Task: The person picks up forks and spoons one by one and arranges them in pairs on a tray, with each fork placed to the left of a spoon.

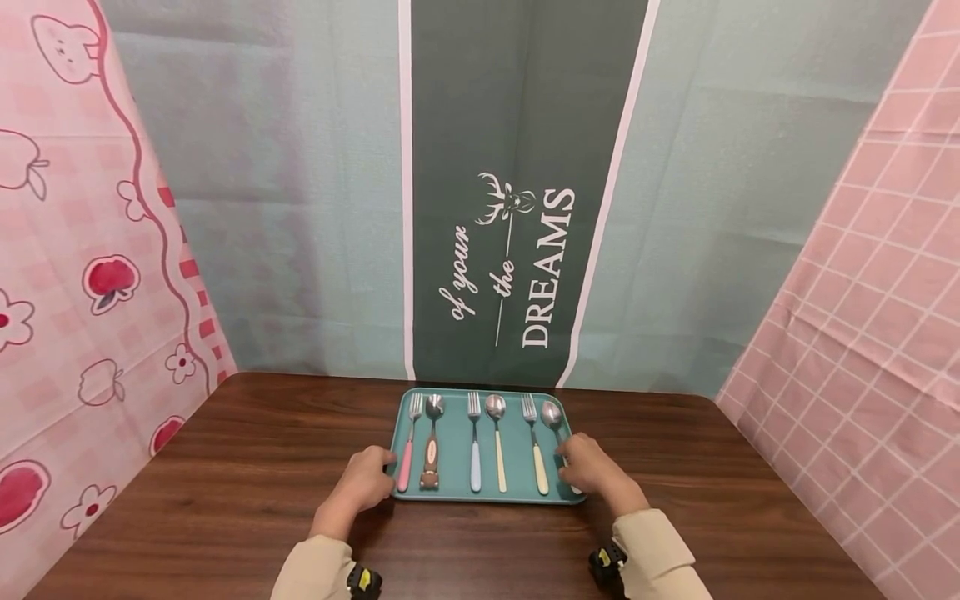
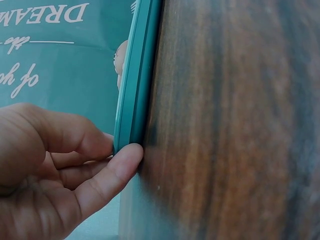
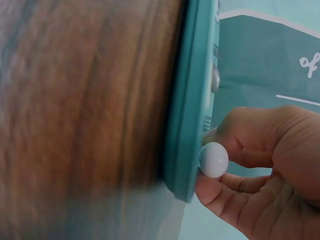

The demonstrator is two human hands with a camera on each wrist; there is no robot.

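Note:
A teal tray (image 1: 450, 496) lies on the table, with three forks and three spoons side by side on it. My left hand (image 1: 367, 477) pinches the tray's left rim near the front corner, thumb outside, as the left wrist view shows. Nearest to it is a fork with a pink handle (image 1: 406, 467), beside a spoon with a brown bear handle (image 1: 431, 462). At the right end, my right hand (image 1: 592, 465) pinches the white handle (image 3: 213, 160) of a spoon (image 1: 552, 414) whose bowl rests on the tray. The hand covers most of that handle.
In the middle of the tray are a blue-handled fork (image 1: 476, 467) and a cream-handled spoon (image 1: 501, 462); a yellow-handled fork (image 1: 540, 471) lies right of them. Brown wood table (image 1: 262, 467) surrounds the tray. A printed cloth (image 1: 337, 250) hangs behind, with pink cloths (image 1: 862, 333) at both sides.

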